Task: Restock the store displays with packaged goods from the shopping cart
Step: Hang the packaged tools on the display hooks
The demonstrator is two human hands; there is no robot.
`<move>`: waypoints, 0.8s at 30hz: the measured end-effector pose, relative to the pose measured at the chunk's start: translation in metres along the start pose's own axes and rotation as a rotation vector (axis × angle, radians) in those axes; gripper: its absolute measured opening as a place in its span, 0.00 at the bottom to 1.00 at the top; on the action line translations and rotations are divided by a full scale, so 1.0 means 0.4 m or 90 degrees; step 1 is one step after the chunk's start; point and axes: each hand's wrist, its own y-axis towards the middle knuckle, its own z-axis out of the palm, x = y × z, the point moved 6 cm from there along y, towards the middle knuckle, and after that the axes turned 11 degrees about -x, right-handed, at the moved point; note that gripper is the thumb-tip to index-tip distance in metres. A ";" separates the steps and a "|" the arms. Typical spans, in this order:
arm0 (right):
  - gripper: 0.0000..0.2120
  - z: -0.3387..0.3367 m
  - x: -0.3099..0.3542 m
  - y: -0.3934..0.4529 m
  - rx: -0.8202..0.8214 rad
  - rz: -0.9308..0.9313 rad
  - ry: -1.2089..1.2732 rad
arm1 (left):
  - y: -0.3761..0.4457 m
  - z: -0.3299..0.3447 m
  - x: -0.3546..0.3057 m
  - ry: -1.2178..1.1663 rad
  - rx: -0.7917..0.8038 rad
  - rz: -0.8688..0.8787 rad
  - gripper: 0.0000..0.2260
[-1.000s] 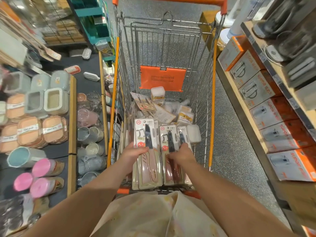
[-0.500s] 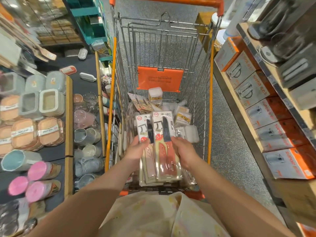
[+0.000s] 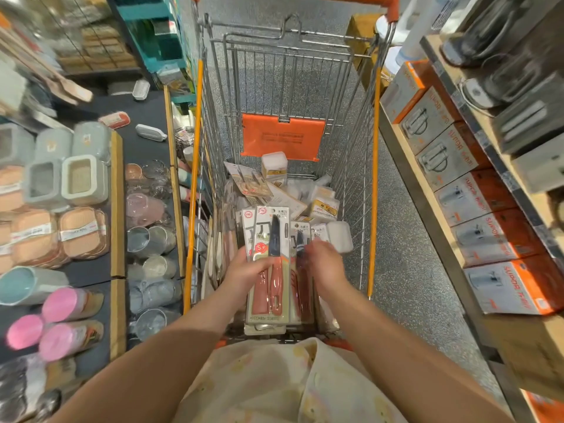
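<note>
Left hand [image 3: 247, 271] of mine grips a stack of knife packs [image 3: 270, 264] over the shopping cart [image 3: 374, 166]; right hand [image 3: 325, 265], blurred, rests on another knife pack [image 3: 300, 288], grip unclear.

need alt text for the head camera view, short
A person's left hand grips a stack of carded red-handled kitchen knife packs over a wire shopping cart with orange trim, while the blurred right hand reaches beside them. Store shelves flank the cart.

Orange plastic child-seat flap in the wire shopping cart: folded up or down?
Up: the orange plastic flap lies flat against the wire shopping cart end grid.
</note>
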 end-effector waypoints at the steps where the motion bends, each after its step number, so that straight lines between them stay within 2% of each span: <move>1: 0.09 -0.043 -0.001 0.025 -0.061 -0.019 -0.041 | 0.007 -0.008 0.001 0.010 -0.004 0.001 0.19; 3: 0.08 -0.109 -0.013 0.060 -0.121 -0.048 -0.117 | 0.014 -0.024 0.003 0.008 -0.010 0.008 0.16; 5: 0.13 -0.121 -0.046 0.076 -0.067 -0.039 -0.216 | 0.015 -0.039 0.010 0.035 -0.013 0.023 0.15; 7: 0.16 -0.118 -0.077 0.080 -0.015 -0.002 -0.293 | 0.017 -0.042 0.018 0.059 -0.011 0.024 0.20; 8: 0.15 -0.120 -0.079 0.075 -0.010 0.005 -0.306 | 0.016 -0.038 0.021 0.062 -0.012 0.028 0.24; 10: 0.09 -0.130 -0.076 0.075 -0.026 -0.017 -0.325 | 0.033 -0.035 0.036 0.073 -0.008 0.039 0.42; 11: 0.09 -0.137 -0.074 0.075 -0.032 -0.022 -0.345 | 0.042 -0.035 0.045 0.089 -0.004 0.034 0.47; 12: 0.10 -0.141 -0.071 0.072 -0.035 -0.026 -0.367 | 0.029 -0.030 0.037 0.091 -0.010 0.040 0.45; 14: 0.13 -0.145 -0.076 0.070 -0.030 -0.043 -0.426 | 0.023 -0.035 0.040 0.075 -0.027 0.031 0.32; 15: 0.14 -0.145 -0.079 0.073 -0.026 -0.048 -0.448 | 0.017 -0.038 0.038 0.066 -0.037 0.027 0.31; 18: 0.17 -0.132 -0.082 0.073 0.028 -0.042 -0.484 | 0.008 -0.040 0.049 0.022 -0.045 0.032 0.45; 20: 0.24 -0.127 -0.090 0.068 0.079 -0.019 -0.493 | 0.023 -0.045 0.077 0.000 -0.062 0.040 0.42; 21: 0.24 -0.125 -0.088 0.071 0.083 -0.019 -0.467 | 0.015 -0.047 0.076 -0.008 -0.069 0.043 0.41; 23: 0.20 -0.132 -0.061 0.071 0.060 -0.055 -0.391 | -0.026 -0.037 0.064 -0.039 -0.071 0.044 0.38; 24: 0.19 -0.139 -0.038 0.068 0.042 -0.080 -0.372 | -0.056 -0.029 0.051 -0.054 -0.077 0.050 0.31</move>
